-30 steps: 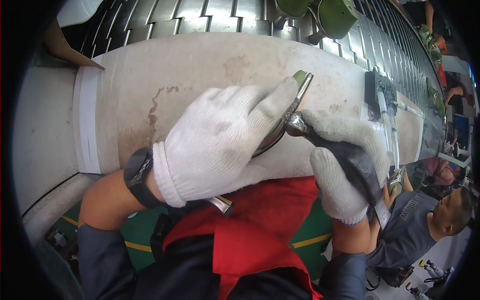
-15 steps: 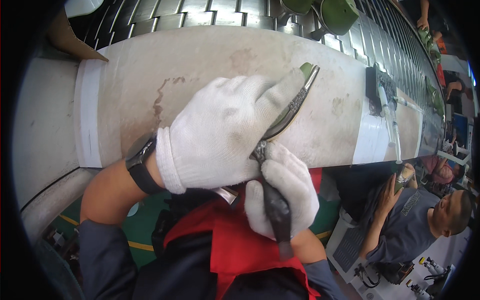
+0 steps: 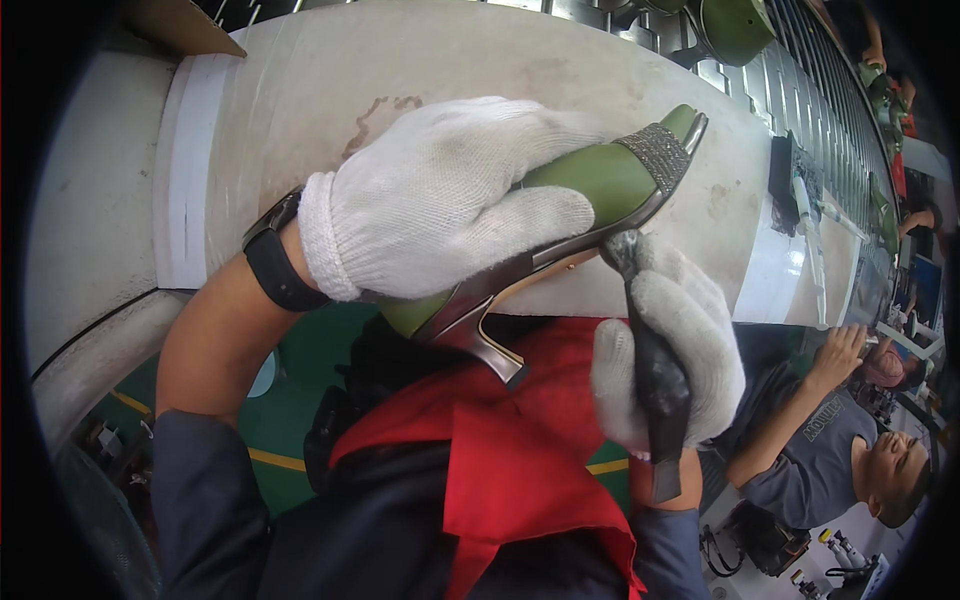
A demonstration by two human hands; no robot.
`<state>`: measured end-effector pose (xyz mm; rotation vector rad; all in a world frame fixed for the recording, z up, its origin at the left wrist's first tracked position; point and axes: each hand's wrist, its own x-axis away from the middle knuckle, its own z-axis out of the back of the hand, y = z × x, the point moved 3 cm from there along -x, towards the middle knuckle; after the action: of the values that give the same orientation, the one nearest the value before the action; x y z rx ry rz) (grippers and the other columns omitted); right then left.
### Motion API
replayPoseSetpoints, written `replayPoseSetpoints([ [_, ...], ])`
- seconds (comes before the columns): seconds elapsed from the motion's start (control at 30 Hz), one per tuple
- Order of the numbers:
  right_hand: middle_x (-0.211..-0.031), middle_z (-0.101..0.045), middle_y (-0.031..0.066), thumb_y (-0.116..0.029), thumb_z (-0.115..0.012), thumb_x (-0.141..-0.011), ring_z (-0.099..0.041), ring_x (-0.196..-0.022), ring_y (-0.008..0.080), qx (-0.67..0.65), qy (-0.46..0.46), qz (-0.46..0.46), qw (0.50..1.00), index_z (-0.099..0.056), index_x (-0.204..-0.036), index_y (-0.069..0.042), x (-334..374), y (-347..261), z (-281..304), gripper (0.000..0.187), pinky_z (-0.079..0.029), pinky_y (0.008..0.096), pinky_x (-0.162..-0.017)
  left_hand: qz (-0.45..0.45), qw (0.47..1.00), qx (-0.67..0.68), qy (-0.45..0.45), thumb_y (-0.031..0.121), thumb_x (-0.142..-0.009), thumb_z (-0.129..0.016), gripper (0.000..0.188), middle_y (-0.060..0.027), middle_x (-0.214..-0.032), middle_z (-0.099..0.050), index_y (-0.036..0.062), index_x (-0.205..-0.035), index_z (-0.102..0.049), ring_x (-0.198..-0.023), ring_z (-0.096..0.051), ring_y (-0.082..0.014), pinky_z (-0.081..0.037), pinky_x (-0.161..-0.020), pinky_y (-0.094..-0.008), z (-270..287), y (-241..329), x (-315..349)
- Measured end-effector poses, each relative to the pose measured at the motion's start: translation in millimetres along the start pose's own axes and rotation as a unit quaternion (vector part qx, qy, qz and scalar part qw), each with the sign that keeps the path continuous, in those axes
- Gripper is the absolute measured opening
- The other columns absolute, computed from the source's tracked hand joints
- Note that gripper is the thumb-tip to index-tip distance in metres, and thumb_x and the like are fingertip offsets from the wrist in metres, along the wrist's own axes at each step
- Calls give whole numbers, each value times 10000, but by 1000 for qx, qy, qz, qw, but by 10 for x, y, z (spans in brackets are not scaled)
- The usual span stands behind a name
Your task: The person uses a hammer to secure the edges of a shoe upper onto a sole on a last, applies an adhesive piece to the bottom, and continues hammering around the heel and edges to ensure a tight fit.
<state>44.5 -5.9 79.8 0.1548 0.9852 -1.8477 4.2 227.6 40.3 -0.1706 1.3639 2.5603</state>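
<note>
My left hand [image 3: 450,200], in a white knit glove, is wrapped round a green high-heeled shoe [image 3: 590,185] tilted on its side. A glittering band crosses the shoe near its open toe, and its edge and heel are metallic grey. The heel points down toward me. My right hand [image 3: 690,340], gloved too, grips a black tool [image 3: 662,390] with a thick handle and a lumpy dark head. That head sits against or very close to the sole edge behind the band. The tool's exact kind is not clear. Part of the shoe's rear is hidden under my left hand.
A pale, stained worktop [image 3: 270,120] lies beneath the shoe. Beyond it runs a slatted metal conveyor with green shoes [image 3: 735,30]. At the right are a black holder [image 3: 790,180] and syringes [image 3: 808,235]. A co-worker [image 3: 830,450] sits at the lower right.
The shoe has moved right and rolled, so its green upper, band and heel now show. My right hand and the black tool moved right with it. The view has shifted slightly.
</note>
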Motion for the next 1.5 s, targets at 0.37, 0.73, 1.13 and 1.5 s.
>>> replayPoseSetpoints([
  [0.37, -1199, -761, 272, 8, -841, -786, -772, -1081, 425, -124, -3, -97, 988, -681, -1188, 22, 173, -177, -261, 433, -600, 486, -966, -18, 999, 17, 46, 225, -997, -713, 525, -241, -1189, -740, -56, -1434, -643, -1108, -717, -404, -558, -981, -466, -27, -2, 34],
  [0.73, -1164, -767, 250, 26, -838, -770, -777, -1069, 430, -193, -69, -127, 971, -716, -1158, 11, 99, -198, -287, 407, -605, 492, -963, 1, 998, 17, 68, 179, -955, -726, 501, -253, -1180, -736, -43, -1400, -668, -1076, -712, -432, -556, -961, -480, -51, 1, 49],
  [1.13, -1136, -802, 156, 91, -772, -889, -802, -1018, 227, -341, -35, -221, 913, -722, -1171, -3, 1, -138, -90, 301, -637, 353, -890, 66, 997, -19, -24, 284, -1002, -707, 631, -287, -1339, -700, -74, -1505, -575, -1241, -701, -406, -531, -1086, -443, 67, 241, -123],
  [1.5, -1235, -782, 156, 44, -736, -987, -769, -1153, 218, -338, 88, -261, 900, -705, -1285, 45, -60, 372, 219, 300, -594, 347, -1023, 115, 987, -108, 17, 311, -819, -888, 672, -245, -958, -752, 11, -1356, -619, -905, -762, -453, -606, -778, -500, -251, 371, -482],
])
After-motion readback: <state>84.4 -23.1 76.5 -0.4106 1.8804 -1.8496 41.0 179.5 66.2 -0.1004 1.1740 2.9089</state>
